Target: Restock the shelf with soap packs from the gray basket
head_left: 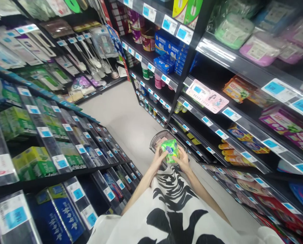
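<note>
Both my hands hold a small green packet (170, 149) low in front of me, over the aisle floor. My left hand (158, 160) grips its left side with fingers curled round the edge. My right hand (183, 160) closes on its right side. Just beyond the packet, a dark round basket (156, 139) with a patterned rim sits on the floor. My white top with black pattern (171, 210) fills the lower middle of the view.
A narrow shop aisle with a pale floor (121, 115) runs ahead. Shelves of green and blue boxes (39, 159) stand on my left. Shelves with blue cartons (166, 51), packets and price tags line my right. Hanging kitchen utensils (95, 61) fill the far end.
</note>
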